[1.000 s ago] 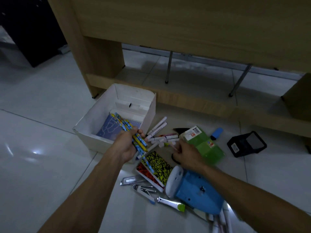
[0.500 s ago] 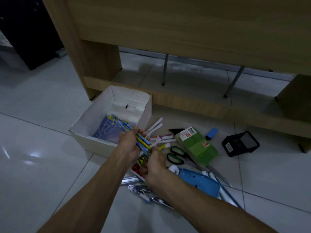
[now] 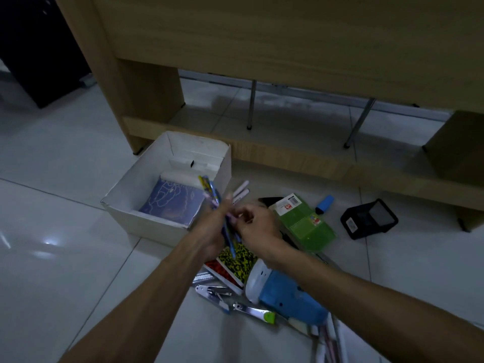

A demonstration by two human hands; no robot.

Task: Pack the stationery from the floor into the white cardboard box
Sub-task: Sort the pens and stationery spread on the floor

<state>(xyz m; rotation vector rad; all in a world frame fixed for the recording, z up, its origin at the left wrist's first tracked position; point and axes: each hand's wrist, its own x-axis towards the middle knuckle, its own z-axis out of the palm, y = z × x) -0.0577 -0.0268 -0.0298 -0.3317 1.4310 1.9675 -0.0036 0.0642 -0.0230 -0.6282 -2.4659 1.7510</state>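
The left hand (image 3: 209, 231) has its fingers curled round a bundle of pencils (image 3: 209, 191), blue with yellow marks; motion blur hides how many. The right hand (image 3: 258, 224) meets the bundle with bent fingers, seemingly pinching a pencil, though blur hides the contact. The pencils' tips stand over the near right corner of the box (image 3: 125, 189), white, open-topped, on the floor (image 3: 52, 153) beside the desk (image 3: 262, 48). One blue notebook (image 3: 172, 203) lies inside. Two white markers (image 3: 242, 191) peek out beyond the hands. A green pad (image 3: 305, 224), two patterned notebooks (image 3: 235, 260), a blue device (image 3: 285, 292) and a black holder (image 3: 369, 218) lie nearby.
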